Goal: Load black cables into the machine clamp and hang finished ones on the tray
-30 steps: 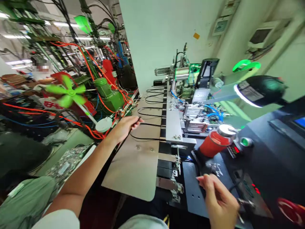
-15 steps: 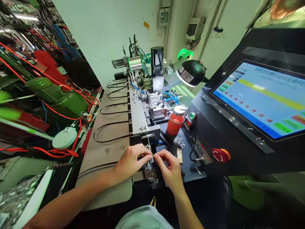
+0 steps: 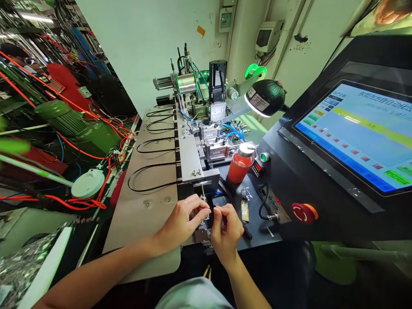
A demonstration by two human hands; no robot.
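Note:
My left hand (image 3: pixel 188 217) is closed in a pinch over the small metal fixture (image 3: pixel 202 235) at the front end of the machine. Facing it, my right hand (image 3: pixel 228 229) also pinches, thumb against curled fingers. The fingertips of the two hands are a little apart, and whatever they hold is too small to make out. A stretch of black cable (image 3: pixel 112 250) shows beside my left forearm, the rest hidden beneath it. Further along the metal plate (image 3: pixel 161 182), several looped black cables (image 3: pixel 130 182) have their ends at the long rail (image 3: pixel 189 159).
A red jar with a metal lid (image 3: pixel 240 165) stands right of the rail. Near it are a lit black lamp (image 3: pixel 265 98), a red emergency stop button (image 3: pixel 304 212) and a touchscreen (image 3: pixel 357 133). Orange hoses (image 3: pixel 99 199) and a green motor (image 3: pixel 58 120) lie to the left.
My right hand has turned more upright, and its fingers have curled in. The near cable has slipped lower, largely behind my left forearm. The view has shifted slightly.

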